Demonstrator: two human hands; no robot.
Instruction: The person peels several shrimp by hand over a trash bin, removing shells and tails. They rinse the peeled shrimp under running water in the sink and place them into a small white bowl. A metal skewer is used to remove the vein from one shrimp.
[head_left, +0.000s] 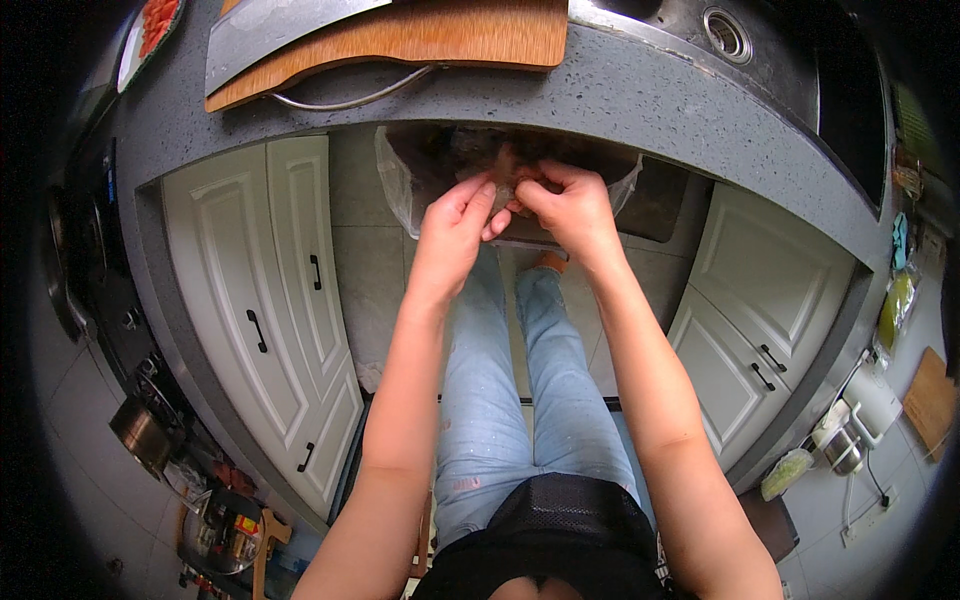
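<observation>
Over a lined waste bin (397, 180) below the counter edge, my left hand (459, 225) and my right hand (571, 206) are close together. Thumb and fingertips of both pinch a small, thin, pale piece between them; its kind is too blurred to tell. Some of the bin's contents are dark and hard to make out. A clear plastic liner hangs over the bin's rim on both sides. Above the hands, a wooden cutting board (480, 37) lies on the grey speckled countertop (600, 97), with a wide cleaver blade (277, 37) resting on it.
A metal sink with a drain (727, 35) is at the upper right. A dish of red pieces (154, 30) stands at the upper left. White cabinets (240, 285) flank the space on both sides. A steel pot (142, 435) is at the lower left.
</observation>
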